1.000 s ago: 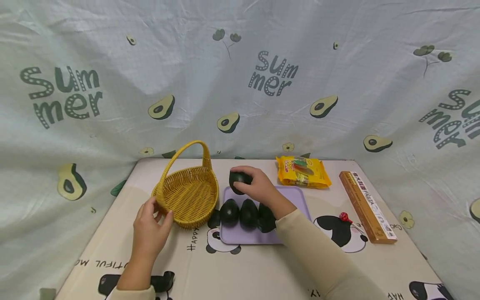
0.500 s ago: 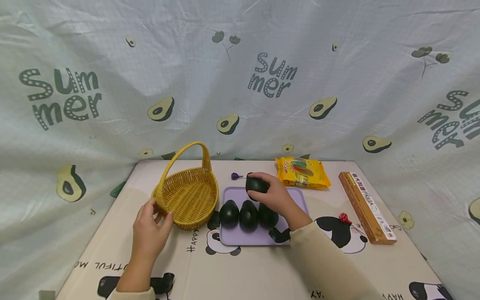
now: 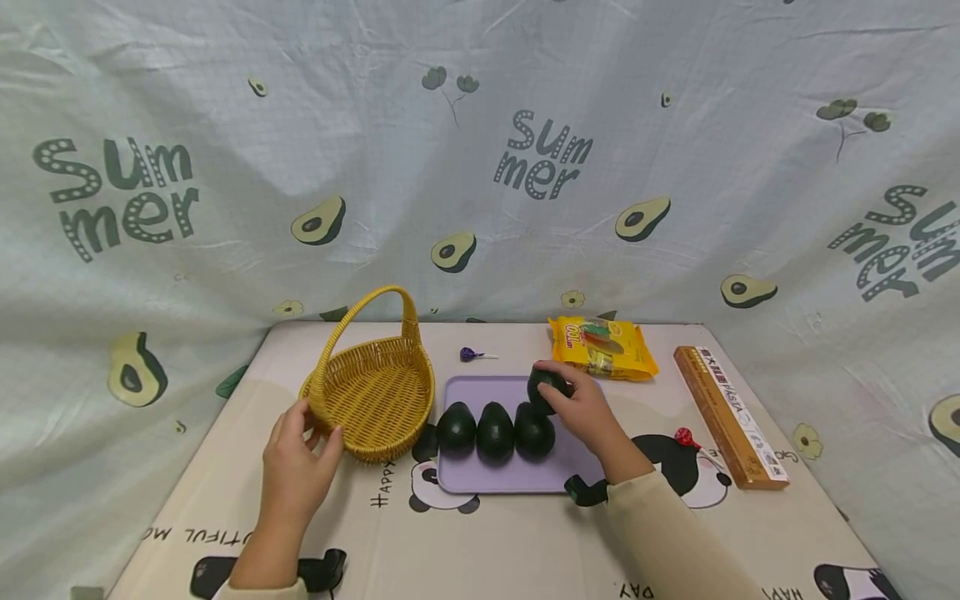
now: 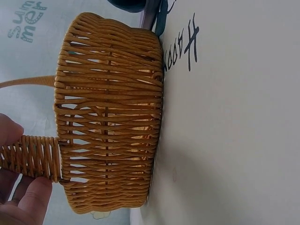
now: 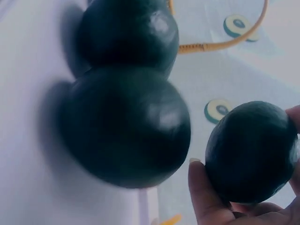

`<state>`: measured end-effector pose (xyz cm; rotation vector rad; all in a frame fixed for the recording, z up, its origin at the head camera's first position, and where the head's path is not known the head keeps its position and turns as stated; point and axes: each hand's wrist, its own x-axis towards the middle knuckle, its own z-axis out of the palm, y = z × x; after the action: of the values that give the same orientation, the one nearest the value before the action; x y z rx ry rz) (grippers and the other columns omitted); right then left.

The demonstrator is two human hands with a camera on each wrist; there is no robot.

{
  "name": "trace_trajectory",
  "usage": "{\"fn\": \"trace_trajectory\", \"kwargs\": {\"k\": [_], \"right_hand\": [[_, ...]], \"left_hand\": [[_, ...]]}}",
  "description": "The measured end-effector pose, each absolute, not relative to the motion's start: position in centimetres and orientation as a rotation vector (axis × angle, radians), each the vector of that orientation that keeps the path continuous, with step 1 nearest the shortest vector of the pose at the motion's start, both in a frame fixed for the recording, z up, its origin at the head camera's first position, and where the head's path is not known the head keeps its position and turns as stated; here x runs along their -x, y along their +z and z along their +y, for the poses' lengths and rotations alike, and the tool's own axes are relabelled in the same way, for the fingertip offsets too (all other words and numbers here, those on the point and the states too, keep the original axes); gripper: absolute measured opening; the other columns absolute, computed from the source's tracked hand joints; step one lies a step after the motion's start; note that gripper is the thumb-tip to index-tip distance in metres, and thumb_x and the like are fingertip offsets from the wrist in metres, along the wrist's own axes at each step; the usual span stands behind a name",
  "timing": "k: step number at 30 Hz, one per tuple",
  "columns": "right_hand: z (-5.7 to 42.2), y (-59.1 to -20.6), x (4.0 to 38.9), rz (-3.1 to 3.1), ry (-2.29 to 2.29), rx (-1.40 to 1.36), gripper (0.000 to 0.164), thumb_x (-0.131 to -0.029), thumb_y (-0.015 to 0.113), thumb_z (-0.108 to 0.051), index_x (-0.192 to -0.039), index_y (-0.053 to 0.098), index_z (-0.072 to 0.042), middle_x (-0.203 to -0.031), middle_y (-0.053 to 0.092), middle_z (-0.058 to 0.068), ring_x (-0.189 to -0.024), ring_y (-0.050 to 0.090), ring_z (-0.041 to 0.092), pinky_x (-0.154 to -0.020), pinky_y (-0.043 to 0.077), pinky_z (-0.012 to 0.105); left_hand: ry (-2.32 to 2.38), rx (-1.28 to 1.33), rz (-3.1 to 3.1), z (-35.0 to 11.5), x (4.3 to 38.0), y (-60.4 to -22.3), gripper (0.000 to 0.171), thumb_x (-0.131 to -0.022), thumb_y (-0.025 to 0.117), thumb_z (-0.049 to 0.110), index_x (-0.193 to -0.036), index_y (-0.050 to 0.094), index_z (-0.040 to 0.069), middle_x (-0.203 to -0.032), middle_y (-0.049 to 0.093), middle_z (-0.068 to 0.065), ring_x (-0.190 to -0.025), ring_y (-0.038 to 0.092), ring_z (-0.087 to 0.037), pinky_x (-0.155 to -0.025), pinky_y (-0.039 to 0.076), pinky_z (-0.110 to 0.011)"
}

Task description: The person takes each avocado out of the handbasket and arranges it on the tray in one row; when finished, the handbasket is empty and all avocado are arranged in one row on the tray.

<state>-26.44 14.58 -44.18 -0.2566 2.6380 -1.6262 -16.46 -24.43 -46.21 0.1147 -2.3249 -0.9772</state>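
In the head view my left hand (image 3: 296,467) holds the yellow wicker basket (image 3: 378,400) at the left front. The left wrist view shows its thumb and fingers gripping the base of the basket's handle (image 4: 35,157). Nothing lies inside the basket. My right hand (image 3: 588,408) grips a dark green avocado (image 3: 542,385) over the right back part of the lilac tray (image 3: 510,482). Three more avocados stand in a row on the tray: a left one (image 3: 456,430), a middle one (image 3: 495,433) and a right one (image 3: 535,432), close below the held avocado.
A purple lollipop (image 3: 468,354) lies behind the tray. At the back right is a yellow snack packet (image 3: 603,346). A long pasta box (image 3: 731,417) lies along the right side, with a red lollipop (image 3: 685,437) to its left. A printed cloth hangs behind the table.
My right hand has carried the avocado rightward and slightly nearer, from the tray's back left to its back right. The purple lollipop has come into view. My left hand stays on the basket handle.
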Motion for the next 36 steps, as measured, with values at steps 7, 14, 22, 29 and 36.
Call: {"fn": "trace_trajectory", "kwargs": {"k": [7,14,22,29,36], "right_hand": [[16.3,-45.5,25.9,2.666,-1.551,0.146,0.056,-0.087,0.082,-0.034,-0.137,0.058,-0.033,-0.151,0.049,0.007,-0.125,0.055,0.037,-0.104,0.057,0.055],[17.9,-46.8,25.3,2.694,-1.528,0.084,0.059,-0.086,0.083,-0.034,-0.138,0.057,-0.029,-0.144,0.054,0.013,-0.123,0.055,0.037,-0.105,0.055,0.056],[18.8,-48.3,24.5,2.757,-1.437,0.001,0.075,-0.086,0.083,-0.035,-0.149,0.048,-0.014,-0.148,0.053,0.023,-0.130,0.054,0.040,-0.113,0.047,0.061],[18.8,-49.1,24.1,2.799,-1.399,-0.003,0.071,-0.086,0.082,-0.035,-0.146,0.052,-0.011,-0.143,0.058,0.019,-0.128,0.055,0.036,-0.114,0.046,0.059],[18.6,-49.5,23.8,2.823,-1.375,-0.001,0.071,-0.085,0.082,-0.034,-0.146,0.054,-0.011,-0.144,0.058,0.019,-0.127,0.056,0.037,-0.111,0.049,0.058]], "left_hand": [[-0.983,-0.126,-2.327,-24.4,16.4,-46.3,0.055,-0.086,0.079,-0.001,-0.134,0.053,-0.002,-0.121,0.060,-0.018,-0.115,0.064,-0.033,-0.092,0.058,-0.043],[-0.977,-0.131,-2.328,-24.3,16.4,-46.3,0.054,-0.086,0.079,-0.001,-0.133,0.053,-0.002,-0.120,0.060,-0.018,-0.115,0.064,-0.032,-0.092,0.058,-0.043],[-0.984,-0.133,-2.327,-24.3,16.3,-46.1,0.053,-0.086,0.078,-0.001,-0.133,0.053,-0.002,-0.120,0.060,-0.018,-0.115,0.064,-0.033,-0.092,0.058,-0.044],[-0.980,-0.142,-2.330,-24.4,16.4,-46.2,0.053,-0.087,0.078,0.000,-0.133,0.053,-0.002,-0.121,0.060,-0.018,-0.115,0.064,-0.033,-0.092,0.058,-0.044],[-0.986,-0.154,-2.335,-24.3,16.4,-46.2,0.054,-0.086,0.078,-0.002,-0.134,0.053,-0.002,-0.121,0.060,-0.018,-0.116,0.063,-0.034,-0.093,0.058,-0.045]]}}
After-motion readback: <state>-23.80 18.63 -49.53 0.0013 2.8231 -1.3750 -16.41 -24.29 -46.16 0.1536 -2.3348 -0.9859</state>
